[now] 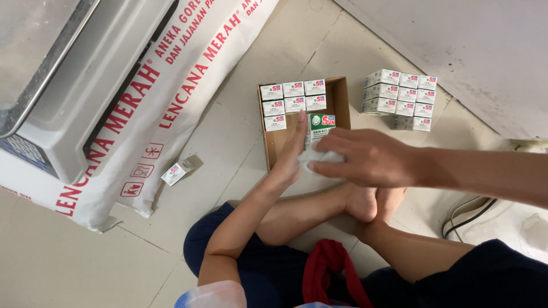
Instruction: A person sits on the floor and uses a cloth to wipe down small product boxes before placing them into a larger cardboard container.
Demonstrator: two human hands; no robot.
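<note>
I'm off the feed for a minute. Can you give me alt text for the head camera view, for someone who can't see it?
A person sitting cross-legged on a tiled floor holds a small white box in the right hand, while the left hand rests inside an open cardboard carton partly filled with rows of matching small boxes. A stack of the same boxes stands right of the carton; one loose box lies beside a large white sack.

Brown cardboard box (339,100) holding small white boxes (293,97) with red-and-blue marks; one green-and-white packet (322,122). White sack (171,97) with red lettering. Pale beige floor tiles (57,262).
</note>
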